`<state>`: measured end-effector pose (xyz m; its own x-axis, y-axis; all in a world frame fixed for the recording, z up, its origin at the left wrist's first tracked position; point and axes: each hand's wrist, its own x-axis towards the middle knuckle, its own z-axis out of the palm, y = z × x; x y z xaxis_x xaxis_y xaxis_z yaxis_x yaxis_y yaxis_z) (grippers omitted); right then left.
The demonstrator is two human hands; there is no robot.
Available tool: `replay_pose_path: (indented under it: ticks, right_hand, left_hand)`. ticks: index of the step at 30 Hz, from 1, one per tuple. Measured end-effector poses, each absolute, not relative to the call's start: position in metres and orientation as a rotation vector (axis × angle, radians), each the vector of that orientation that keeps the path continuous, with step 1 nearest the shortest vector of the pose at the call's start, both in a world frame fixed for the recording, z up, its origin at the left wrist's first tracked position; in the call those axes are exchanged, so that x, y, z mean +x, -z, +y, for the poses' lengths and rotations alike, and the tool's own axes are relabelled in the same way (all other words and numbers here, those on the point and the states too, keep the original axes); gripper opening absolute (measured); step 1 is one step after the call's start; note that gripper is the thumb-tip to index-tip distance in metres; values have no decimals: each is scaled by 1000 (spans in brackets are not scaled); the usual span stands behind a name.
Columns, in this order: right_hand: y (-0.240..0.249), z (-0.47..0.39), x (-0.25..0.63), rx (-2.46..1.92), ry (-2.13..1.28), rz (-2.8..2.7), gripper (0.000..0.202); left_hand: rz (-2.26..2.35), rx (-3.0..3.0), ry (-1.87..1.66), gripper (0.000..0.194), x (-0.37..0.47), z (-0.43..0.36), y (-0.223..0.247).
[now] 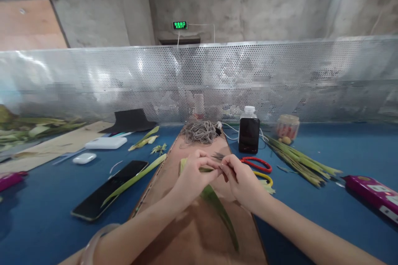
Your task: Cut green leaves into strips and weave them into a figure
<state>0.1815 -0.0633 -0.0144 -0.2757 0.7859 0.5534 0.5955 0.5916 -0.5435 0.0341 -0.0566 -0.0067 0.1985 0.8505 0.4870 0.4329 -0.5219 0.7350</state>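
Observation:
My left hand point(199, 169) is closed in a pinch on a long green leaf point(220, 211). One end of that leaf curves down over the brown cardboard strip point(186, 232); a paler part shows behind my left fingers. My right hand point(241, 180) meets the left at the fingertips, thumb and forefinger pressed together. What sits between the right fingertips is too small to make out. Just beyond and beside my right hand lie scissors with a red handle loop point(259, 165) and a yellow one, partly hidden by the hand.
Grey yarn point(200, 131) is heaped at the cardboard's far end. A black-fronted device point(248, 136), a jar point(287, 127) and leaf stalks point(301, 161) lie right. At left are a phone point(108, 190) under a leaf strip and white cases point(105, 143). Perforated metal point(217, 78) stands behind.

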Motion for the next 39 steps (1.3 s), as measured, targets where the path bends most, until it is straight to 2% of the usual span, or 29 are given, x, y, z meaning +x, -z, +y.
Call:
replay_pose_path:
  ticks: [9,19,33,39]
  right_hand:
    - [14,-62,183,-1069,-245,-2001,14]
    - [14,-62,186,-1059,-416,-1974,16]
    - [10,-62,185,-1081,-527,-1968,17]
    - [12,-63,186,-1093,-491,-1969,15]
  left_hand:
    - [1080,1813,-1164,12,34,-49,10]
    - [647,1337,-933,8,38,-48,11]
    - [554,1335,-883,17,38,-49,11]
    - [600,1396,-931,14,39,-51,10]
